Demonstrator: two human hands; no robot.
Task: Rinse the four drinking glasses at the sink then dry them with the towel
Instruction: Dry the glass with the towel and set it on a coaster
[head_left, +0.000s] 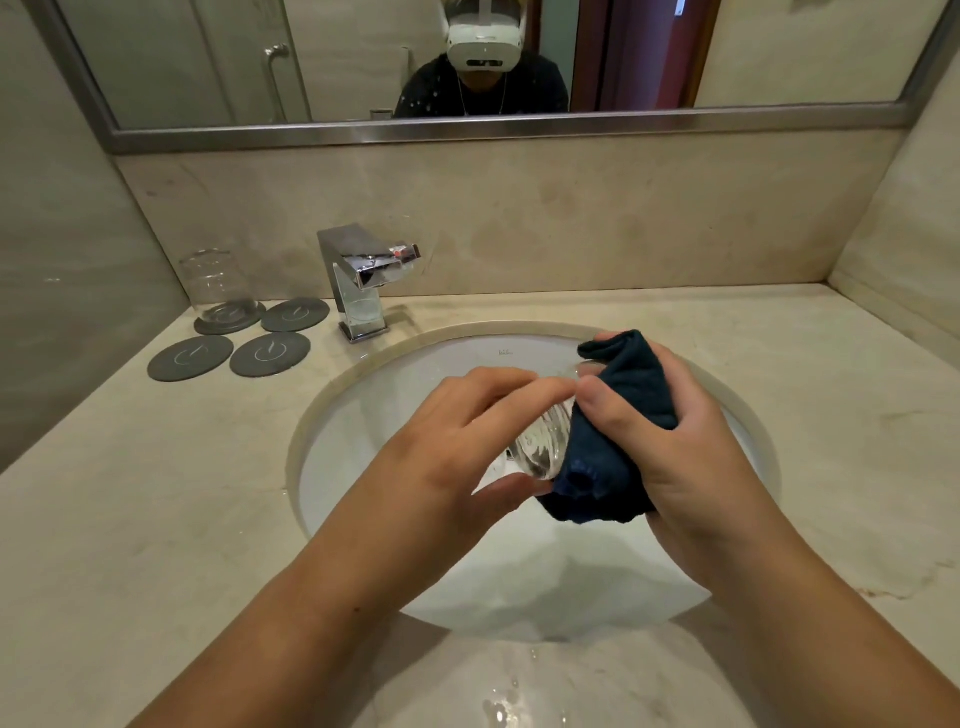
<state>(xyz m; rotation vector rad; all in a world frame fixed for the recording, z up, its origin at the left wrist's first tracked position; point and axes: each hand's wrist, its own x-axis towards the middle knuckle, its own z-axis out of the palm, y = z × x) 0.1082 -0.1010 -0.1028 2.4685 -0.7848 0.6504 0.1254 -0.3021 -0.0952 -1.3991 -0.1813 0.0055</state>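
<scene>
Over the white sink basin (363, 415) my left hand (457, 441) grips a clear drinking glass (540, 447) lying on its side, thumb below and fingers on top. My right hand (675, 447) holds a dark blue towel (618, 441) wrapped round the glass's right end; that end is hidden by the cloth. Another clear glass (218, 286) stands upside down on the back-left grey coaster (208, 326) at the counter's far left.
Three more grey round coasters (270, 353) lie bare beside that glass. A square chrome faucet (358, 280) stands behind the basin, no water running. Beige stone counter (156, 519) surrounds the sink, with water drops near the front edge. A mirror hangs above the backsplash.
</scene>
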